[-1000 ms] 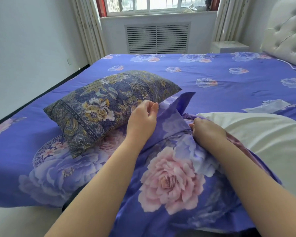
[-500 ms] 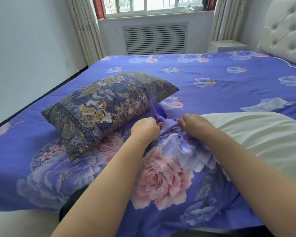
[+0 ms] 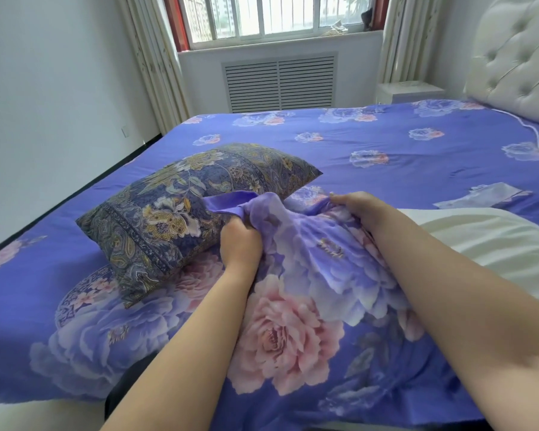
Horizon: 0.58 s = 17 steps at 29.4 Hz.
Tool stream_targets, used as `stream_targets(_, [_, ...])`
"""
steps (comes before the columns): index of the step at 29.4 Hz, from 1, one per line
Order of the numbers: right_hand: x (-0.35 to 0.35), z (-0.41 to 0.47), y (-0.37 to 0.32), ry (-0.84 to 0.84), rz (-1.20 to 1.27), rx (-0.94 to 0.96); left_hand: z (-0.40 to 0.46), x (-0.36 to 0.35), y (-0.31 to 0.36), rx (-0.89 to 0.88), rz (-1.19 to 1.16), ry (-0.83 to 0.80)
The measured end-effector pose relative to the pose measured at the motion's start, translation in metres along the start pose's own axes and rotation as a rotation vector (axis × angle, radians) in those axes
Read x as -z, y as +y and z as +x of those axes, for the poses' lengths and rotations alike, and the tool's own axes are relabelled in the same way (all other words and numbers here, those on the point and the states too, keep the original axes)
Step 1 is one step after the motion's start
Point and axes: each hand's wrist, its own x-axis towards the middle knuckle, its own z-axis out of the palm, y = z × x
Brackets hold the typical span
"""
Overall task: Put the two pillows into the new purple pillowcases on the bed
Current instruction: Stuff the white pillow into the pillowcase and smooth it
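A bedroom with a barred window (image 3: pixel 274 17), pale curtains and a slatted radiator cover (image 3: pixel 279 84) under the sill; most of the view is a bed (image 3: pixel 386 157) under a purple floral sheet, with a tufted cream headboard (image 3: pixel 517 54) at its far right corner. Taking the bed's near edge as the landmark, a pillow in a dark paisley cover (image 3: pixel 181 209) lies a little way in from it on the left, and a bare white pillow (image 3: pixel 492 241) lies at the right. A folded pale packet (image 3: pixel 486 195) sits on the sheet just beyond the white pillow.

Between the two pillows, rising from the near edge, is the purple pillowcase (image 3: pixel 318 253), bunched up in both hands. The left hand (image 3: pixel 240 244) has its fingers curled tight into a gathered fistful of the cloth, a flap sticking out above the knuckles toward the paisley pillow. The right hand (image 3: pixel 358 206) pinches the cloth at the far end of the bunch, fingers closed on it, touching the white pillow's end.

The step looks like gathering the case down to its opening so it can go over the white pillow. To do it well, I would find the true hem with both hands, not a fold of the body, spread the mouth wide, seat one pillow corner deep into a case corner, then draw the cloth along evenly. Whether the hands hold the open edge now I cannot tell. The second case is not clearly distinguishable against the matching sheet.
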Motion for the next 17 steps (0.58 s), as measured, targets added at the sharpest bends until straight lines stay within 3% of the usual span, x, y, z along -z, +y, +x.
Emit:
stream_targets(2, [0.022, 0.004, -0.004, 0.123, 0.226, 0.031, 0.009, 0.008, 0.006, -0.016, -0.133, 0.041])
stream_targets(5, [0.070, -0.002, -0.014, 0.335, 0.318, 0.103, 0.022, 0.015, 0.014, 0.041, -0.361, 0.049])
stream_targets(9, [0.118, -0.017, 0.001, 0.556, 0.332, 0.107, 0.029, 0.007, -0.003, 0.108, -0.313, 0.004])
stream_targets(14, [0.129, -0.023, 0.011, 0.785, -0.273, 0.288, 0.042, 0.010, 0.000, 0.123, -0.315, -0.058])
stream_targets(17, [0.133, -0.032, 0.011, 0.874, -0.538, 0.305, 0.057, 0.006, -0.006, 0.082, -0.264, -0.063])
